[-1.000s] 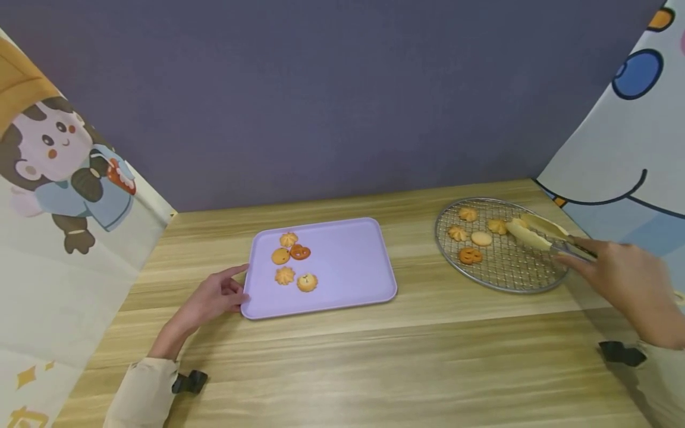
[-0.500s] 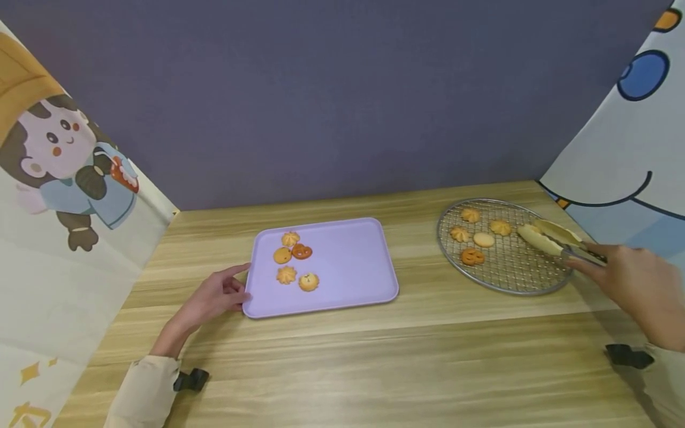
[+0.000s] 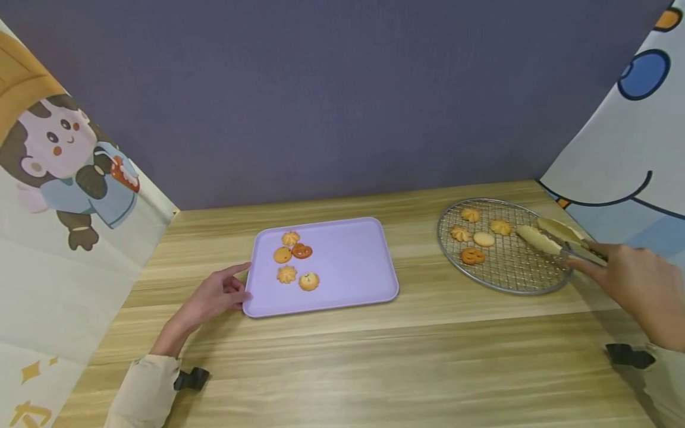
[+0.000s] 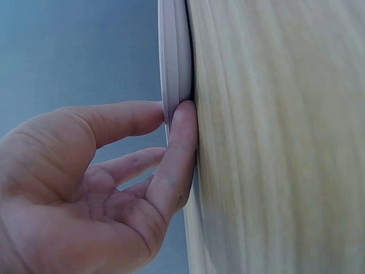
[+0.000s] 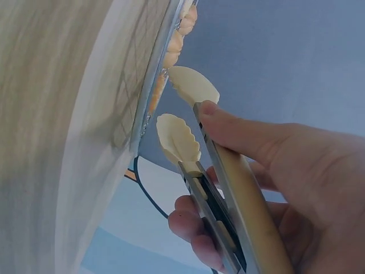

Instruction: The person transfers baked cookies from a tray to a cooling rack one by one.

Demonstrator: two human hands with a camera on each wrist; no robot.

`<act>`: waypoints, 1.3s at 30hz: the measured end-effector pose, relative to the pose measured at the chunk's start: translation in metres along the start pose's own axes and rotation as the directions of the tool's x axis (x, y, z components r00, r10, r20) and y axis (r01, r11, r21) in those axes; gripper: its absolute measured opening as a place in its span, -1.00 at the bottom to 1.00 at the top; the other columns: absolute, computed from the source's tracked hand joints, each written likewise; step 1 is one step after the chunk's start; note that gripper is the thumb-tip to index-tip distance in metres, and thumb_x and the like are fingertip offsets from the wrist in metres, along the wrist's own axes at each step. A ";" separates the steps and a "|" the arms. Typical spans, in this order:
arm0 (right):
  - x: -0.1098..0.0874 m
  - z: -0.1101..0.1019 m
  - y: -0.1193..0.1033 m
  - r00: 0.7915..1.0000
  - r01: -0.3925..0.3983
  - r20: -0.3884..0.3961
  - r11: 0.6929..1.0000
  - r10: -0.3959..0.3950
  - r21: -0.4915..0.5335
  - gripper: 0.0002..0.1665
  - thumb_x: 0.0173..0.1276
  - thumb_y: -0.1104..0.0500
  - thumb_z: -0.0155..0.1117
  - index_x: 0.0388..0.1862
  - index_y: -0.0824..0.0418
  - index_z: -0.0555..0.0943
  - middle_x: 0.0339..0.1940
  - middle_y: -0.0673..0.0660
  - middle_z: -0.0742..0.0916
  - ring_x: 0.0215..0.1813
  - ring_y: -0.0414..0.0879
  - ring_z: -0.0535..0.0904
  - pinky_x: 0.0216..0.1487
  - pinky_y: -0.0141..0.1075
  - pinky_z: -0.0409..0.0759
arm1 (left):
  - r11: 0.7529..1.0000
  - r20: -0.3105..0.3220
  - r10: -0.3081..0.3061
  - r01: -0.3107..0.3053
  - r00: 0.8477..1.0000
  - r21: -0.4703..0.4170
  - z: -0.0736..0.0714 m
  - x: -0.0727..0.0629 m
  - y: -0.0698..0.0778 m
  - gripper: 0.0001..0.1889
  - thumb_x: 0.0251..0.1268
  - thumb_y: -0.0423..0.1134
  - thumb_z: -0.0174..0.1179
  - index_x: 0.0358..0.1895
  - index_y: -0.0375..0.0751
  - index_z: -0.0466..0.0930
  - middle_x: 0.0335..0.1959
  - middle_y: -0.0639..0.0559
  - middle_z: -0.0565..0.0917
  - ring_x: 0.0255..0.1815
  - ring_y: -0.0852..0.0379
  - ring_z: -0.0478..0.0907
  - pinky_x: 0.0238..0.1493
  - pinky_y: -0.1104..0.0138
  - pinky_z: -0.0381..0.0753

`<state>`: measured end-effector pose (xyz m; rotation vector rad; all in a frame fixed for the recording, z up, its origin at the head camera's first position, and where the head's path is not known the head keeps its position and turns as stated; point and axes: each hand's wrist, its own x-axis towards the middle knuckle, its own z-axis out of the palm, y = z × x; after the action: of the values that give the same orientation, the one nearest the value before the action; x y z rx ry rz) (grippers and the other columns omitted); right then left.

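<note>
Right hand [image 3: 637,282] grips the tongs [image 3: 537,240], tips apart with nothing between, toward 2 o'clock of the wire rack [image 3: 508,267]; contact with the rack not clear. Left hand [image 3: 219,294] pinches the lilac tray [image 3: 350,261] at its 9 o'clock edge. Tray lies at the person's 12, five cookies [image 3: 286,274] toward its 9; rack at 1 to 2, five more. My judgement: straddle the ribbed cookie [image 3: 501,227] low on both sides, squeeze lightly; looks crumbly. Tabletop [image 3: 342,368]: streaked wood grain. Room: dark blue-grey wall [image 3: 342,101] at 12, cartoon-printed panel [image 3: 59,142] at 10, another [image 3: 599,160] at 2.
</note>
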<state>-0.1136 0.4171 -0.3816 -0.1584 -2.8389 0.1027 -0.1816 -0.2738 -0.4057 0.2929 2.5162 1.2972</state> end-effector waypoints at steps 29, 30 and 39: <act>0.002 -0.026 -0.062 0.994 0.108 0.011 0.994 -0.108 0.022 0.20 0.15 -0.47 0.32 0.53 0.26 0.22 -0.61 0.29 0.57 -0.74 0.01 0.32 -0.83 -0.20 0.18 | 0.999 0.008 -0.002 0.002 1.000 -0.038 0.001 0.000 0.000 -0.27 0.31 -0.47 0.24 0.50 -0.50 0.11 -0.27 -0.23 0.60 -0.28 0.02 0.61 -0.29 0.29 0.76; 0.002 -0.027 -0.067 0.993 0.117 0.014 0.993 -0.117 0.031 0.18 0.16 -0.47 0.32 0.51 0.26 0.25 -0.55 0.35 0.61 -0.72 0.01 0.34 -0.84 -0.20 0.18 | 0.999 0.009 -0.001 0.001 1.000 -0.039 0.001 0.000 0.000 -0.27 0.31 -0.47 0.24 0.50 -0.50 0.11 -0.27 -0.23 0.60 -0.28 0.02 0.61 -0.29 0.29 0.76; 0.001 -0.019 -0.113 0.942 0.329 -0.089 0.943 -0.323 0.050 0.11 0.02 -0.43 0.45 0.32 0.34 0.50 -0.02 0.50 0.67 -0.52 0.27 0.57 -0.81 -0.17 0.33 | 0.999 0.010 0.005 -0.005 1.000 -0.036 0.000 -0.001 0.000 -0.28 0.32 -0.48 0.23 0.49 -0.51 0.11 -0.29 -0.22 0.60 -0.30 0.02 0.61 -0.31 0.29 0.76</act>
<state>-0.1196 0.3058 -0.3532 0.3155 -2.7339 0.1129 -0.1811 -0.2740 -0.4057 0.2969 2.4829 1.3381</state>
